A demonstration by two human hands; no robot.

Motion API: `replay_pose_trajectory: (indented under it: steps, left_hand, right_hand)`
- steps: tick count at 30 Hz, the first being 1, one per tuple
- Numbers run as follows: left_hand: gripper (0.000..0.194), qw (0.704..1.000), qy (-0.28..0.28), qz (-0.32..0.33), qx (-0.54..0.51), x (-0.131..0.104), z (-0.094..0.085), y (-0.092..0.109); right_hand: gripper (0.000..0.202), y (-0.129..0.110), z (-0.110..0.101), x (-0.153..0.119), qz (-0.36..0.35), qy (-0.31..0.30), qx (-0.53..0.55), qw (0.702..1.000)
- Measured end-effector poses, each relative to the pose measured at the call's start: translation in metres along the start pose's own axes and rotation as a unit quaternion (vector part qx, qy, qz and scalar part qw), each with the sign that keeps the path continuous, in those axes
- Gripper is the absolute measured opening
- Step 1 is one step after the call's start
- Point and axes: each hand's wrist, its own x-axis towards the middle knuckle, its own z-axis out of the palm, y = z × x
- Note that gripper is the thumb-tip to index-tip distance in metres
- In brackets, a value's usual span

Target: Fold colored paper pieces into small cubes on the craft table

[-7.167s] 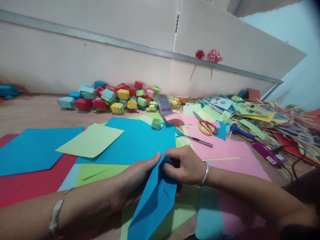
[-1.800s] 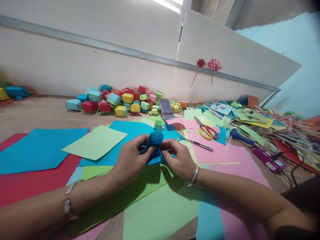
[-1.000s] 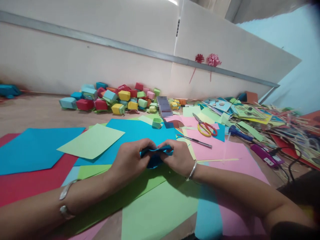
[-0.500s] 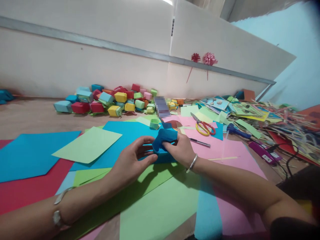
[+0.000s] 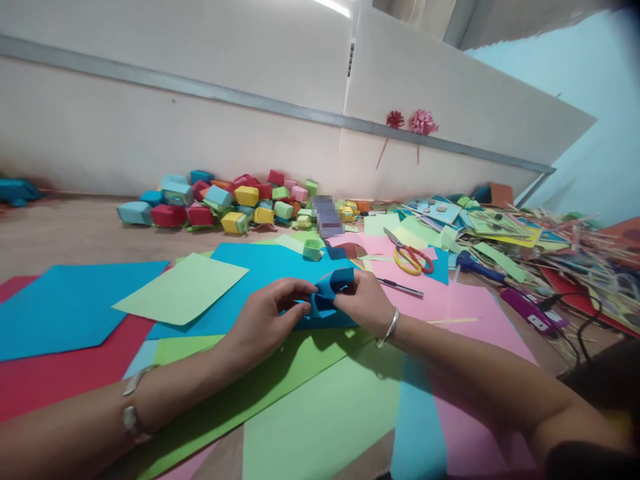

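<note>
Between my two hands, over the coloured sheets, is a folded piece of blue paper [image 5: 336, 283] with a curved, partly opened shape. My left hand [image 5: 275, 313] pinches its left edge between thumb and fingers. On the right side, my right hand [image 5: 365, 300] grips it with the thumb toward me and the fingers mostly hidden. A small green paper box [image 5: 313, 249] stands just beyond the hands. To the right lie a pen-like black and silver tool [image 5: 401, 288] and scissors [image 5: 410, 257] with red and yellow handles.
Many small coloured paper boxes [image 5: 202, 215] are heaped along the back wall. A blue glue gun [image 5: 479, 267] and a purple power strip [image 5: 534, 310] with black cables lie at right, beside a pile of sticks and cards [image 5: 500, 227]. A pale green sheet [image 5: 183, 290] lies at left.
The blue paper has turned and its top flap sits lower and more folded over. My left fingers have closed in from beside it onto its left edge.
</note>
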Motion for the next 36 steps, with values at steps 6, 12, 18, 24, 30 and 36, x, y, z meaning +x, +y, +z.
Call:
replay_pose_trajectory:
  steps: [6,12,18,24,30,36]
  left_hand:
    - [0.025,0.998,0.013,-0.034,-0.059,0.000,0.001,0.003]
    - [0.024,0.982,-0.012,-0.120,-0.143,0.000,0.001,0.008]
    - [0.020,0.970,-0.039,-0.139,-0.195,-0.001,0.001,0.004]
    - [0.032,0.923,-0.091,-0.198,-0.317,-0.004,0.001,0.009]
    - [0.045,0.900,-0.069,-0.250,-0.350,-0.005,0.003,0.013]
    - [0.044,0.924,-0.069,-0.228,-0.298,-0.005,0.003,0.012]
  right_hand:
    - [0.006,-0.010,-0.002,-0.005,-0.040,0.001,-0.079,0.996]
    - [0.018,-0.011,-0.005,-0.008,-0.119,0.010,-0.049,0.992]
    - [0.020,-0.018,-0.013,-0.009,-0.150,-0.022,-0.077,0.985]
    - [0.014,-0.018,-0.011,-0.011,-0.062,0.003,-0.021,0.998]
    - [0.008,-0.024,-0.009,-0.011,-0.078,-0.008,0.064,0.995]
    - [0.010,-0.025,-0.008,-0.011,-0.013,0.005,0.101,0.995]
